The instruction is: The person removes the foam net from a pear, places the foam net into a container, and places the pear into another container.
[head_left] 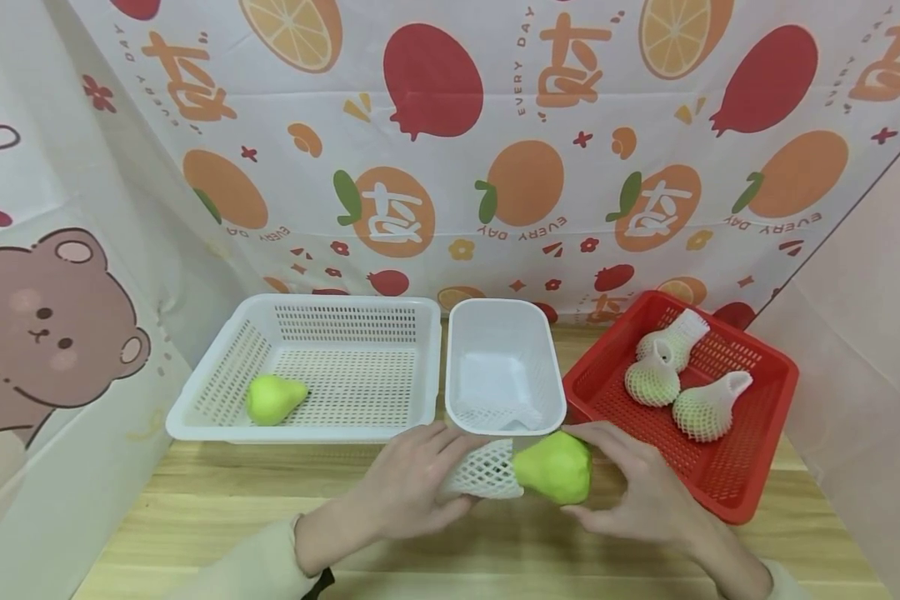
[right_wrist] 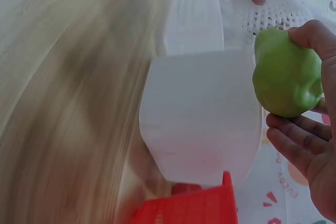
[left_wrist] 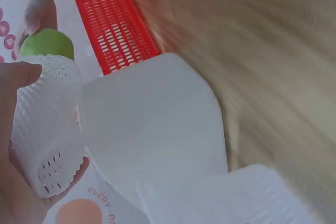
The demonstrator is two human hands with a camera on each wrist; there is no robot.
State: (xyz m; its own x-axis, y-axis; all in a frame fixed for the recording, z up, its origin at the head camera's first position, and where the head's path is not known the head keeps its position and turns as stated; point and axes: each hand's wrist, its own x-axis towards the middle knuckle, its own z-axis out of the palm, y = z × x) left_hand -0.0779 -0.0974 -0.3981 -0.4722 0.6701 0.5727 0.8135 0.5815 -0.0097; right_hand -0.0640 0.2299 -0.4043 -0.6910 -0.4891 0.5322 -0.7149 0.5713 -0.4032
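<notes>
A white foam net sleeve (head_left: 487, 471) is gripped in my left hand (head_left: 412, 479), its mouth facing right. My right hand (head_left: 633, 483) holds a green pear (head_left: 558, 468) by its wide end between thumb and fingers. The pear's narrow end points left, right at the sleeve's mouth. In the left wrist view the sleeve (left_wrist: 50, 114) stands with the pear (left_wrist: 50, 44) at its far opening. The right wrist view shows the pear (right_wrist: 287, 74) with my thumb on one side and fingers below. Both hands are in front of the small white bin.
A white basket (head_left: 322, 433) at the left holds one bare pear (head_left: 273, 400). The small white bin (head_left: 506, 312) in the middle has netting inside. At the right, a red basket (head_left: 765, 442) holds three sleeved pears (head_left: 705, 408). A printed curtain (head_left: 450, 183) hangs behind.
</notes>
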